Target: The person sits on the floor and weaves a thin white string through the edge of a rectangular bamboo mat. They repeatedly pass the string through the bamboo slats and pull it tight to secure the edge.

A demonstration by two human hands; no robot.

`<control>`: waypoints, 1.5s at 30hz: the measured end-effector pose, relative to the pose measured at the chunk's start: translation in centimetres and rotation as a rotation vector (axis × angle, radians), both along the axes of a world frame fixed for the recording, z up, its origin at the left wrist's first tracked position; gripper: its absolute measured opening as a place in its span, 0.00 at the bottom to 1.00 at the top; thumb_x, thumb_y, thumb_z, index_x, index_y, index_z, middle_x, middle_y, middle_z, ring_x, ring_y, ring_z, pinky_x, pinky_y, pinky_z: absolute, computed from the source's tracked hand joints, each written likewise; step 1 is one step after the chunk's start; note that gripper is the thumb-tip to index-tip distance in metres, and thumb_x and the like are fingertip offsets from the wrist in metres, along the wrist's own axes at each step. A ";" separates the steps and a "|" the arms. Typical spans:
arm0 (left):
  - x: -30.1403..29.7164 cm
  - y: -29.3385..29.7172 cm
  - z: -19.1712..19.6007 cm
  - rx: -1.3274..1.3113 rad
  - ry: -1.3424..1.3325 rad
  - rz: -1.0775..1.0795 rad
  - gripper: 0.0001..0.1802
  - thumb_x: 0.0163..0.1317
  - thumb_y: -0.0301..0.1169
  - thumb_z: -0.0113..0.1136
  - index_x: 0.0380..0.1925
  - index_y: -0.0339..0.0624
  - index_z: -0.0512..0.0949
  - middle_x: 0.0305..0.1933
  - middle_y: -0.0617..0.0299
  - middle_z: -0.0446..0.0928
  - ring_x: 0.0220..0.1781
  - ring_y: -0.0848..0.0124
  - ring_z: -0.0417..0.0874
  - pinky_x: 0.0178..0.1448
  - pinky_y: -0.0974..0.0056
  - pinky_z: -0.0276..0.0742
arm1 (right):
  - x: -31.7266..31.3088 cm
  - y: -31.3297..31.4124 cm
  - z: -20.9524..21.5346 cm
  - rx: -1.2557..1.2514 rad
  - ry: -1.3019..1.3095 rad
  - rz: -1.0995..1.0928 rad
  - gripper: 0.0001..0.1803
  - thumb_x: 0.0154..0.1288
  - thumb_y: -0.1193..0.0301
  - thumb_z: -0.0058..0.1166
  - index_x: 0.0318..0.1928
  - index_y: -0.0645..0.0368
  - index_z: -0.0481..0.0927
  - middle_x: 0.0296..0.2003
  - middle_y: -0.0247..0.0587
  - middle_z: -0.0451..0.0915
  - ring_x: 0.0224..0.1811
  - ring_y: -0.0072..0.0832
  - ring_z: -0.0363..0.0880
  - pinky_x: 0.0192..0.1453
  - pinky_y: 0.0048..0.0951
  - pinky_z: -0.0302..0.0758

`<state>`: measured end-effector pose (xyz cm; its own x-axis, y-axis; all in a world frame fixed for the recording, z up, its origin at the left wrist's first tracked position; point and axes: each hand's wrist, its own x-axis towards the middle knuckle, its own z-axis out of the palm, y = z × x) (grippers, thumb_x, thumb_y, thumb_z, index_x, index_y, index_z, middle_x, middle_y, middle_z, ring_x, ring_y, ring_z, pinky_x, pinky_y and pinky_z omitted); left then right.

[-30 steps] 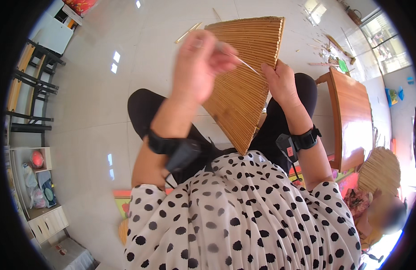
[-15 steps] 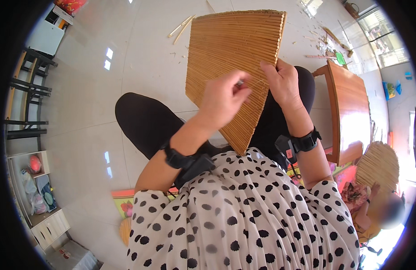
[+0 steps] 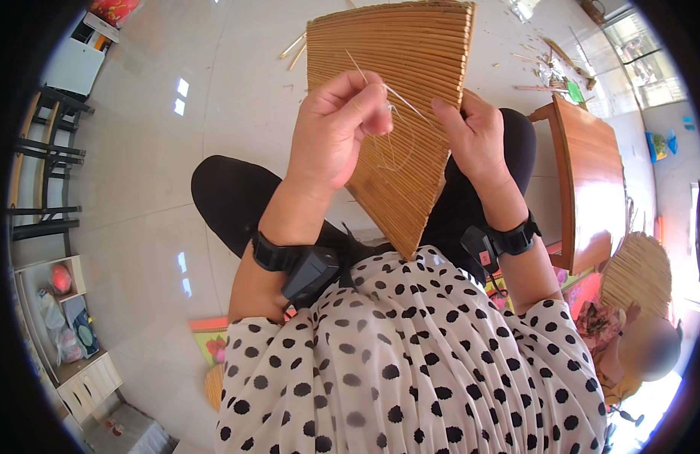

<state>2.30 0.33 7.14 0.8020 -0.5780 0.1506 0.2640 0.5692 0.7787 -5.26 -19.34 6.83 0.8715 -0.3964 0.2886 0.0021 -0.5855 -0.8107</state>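
A panel of golden-brown stalks (image 3: 391, 47) laid side by side tilts above my lap, its narrow tip pointing down at my shirt. My right hand (image 3: 477, 144) grips its right edge, thumb on the near face and fingers behind it. Over the panel's middle, my left hand (image 3: 331, 125) is closed in a pinch on a thin needle (image 3: 356, 65), whose shaft sticks out above the fingers. White thread (image 3: 406, 101) runs taut from the left fingertips to the panel near my right thumb, while a loose loop hangs below the left fingers.
A wooden table (image 3: 592, 174) stands at the right, with a person (image 3: 611, 340) beside a round stalk mat (image 3: 637, 276). Stalk scraps (image 3: 550, 72) litter the tiled floor. Stacked black-legged stools (image 3: 51, 155) and a shelf unit (image 3: 77, 340) line the left side.
My left hand has drawn up and left, away from the panel's surface, so the needle and the stretched thread now show. The panel has shifted slightly up; my right hand keeps its grip.
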 end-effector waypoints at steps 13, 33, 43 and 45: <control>3.0 -1.2 -1.4 0.318 -0.252 0.247 0.07 0.76 0.29 0.56 0.41 0.37 0.79 0.31 0.62 0.82 0.28 0.76 0.80 0.37 0.71 0.79 | 3.0 2.2 0.8 -0.177 0.369 0.123 0.24 0.70 0.59 0.48 0.34 0.73 0.80 0.29 0.65 0.81 0.36 0.59 0.82 0.45 0.48 0.78; 4.4 2.7 -2.2 0.620 -0.211 0.373 0.09 0.75 0.27 0.54 0.48 0.31 0.75 0.35 0.51 0.85 0.36 0.65 0.88 0.45 0.64 0.85 | 2.8 5.0 -2.5 -0.114 0.063 0.087 0.14 0.67 0.66 0.61 0.32 0.67 0.80 0.27 0.53 0.80 0.24 0.48 0.79 0.30 0.41 0.76; 2.8 4.1 -2.3 0.821 -0.733 0.507 0.06 0.61 0.20 0.68 0.37 0.37 0.84 0.31 0.59 0.81 0.27 0.69 0.79 0.33 0.67 0.74 | 1.7 5.5 -3.6 -0.010 0.027 -0.004 0.13 0.63 0.72 0.65 0.45 0.66 0.81 0.34 0.45 0.86 0.28 0.27 0.87 0.32 0.27 0.81; 2.3 3.6 -2.5 0.835 -0.765 0.436 0.06 0.60 0.22 0.69 0.38 0.38 0.84 0.32 0.57 0.81 0.28 0.64 0.81 0.33 0.65 0.76 | 1.7 5.3 -3.9 -0.022 0.020 0.008 0.12 0.64 0.74 0.65 0.45 0.67 0.81 0.34 0.44 0.86 0.29 0.27 0.88 0.32 0.26 0.81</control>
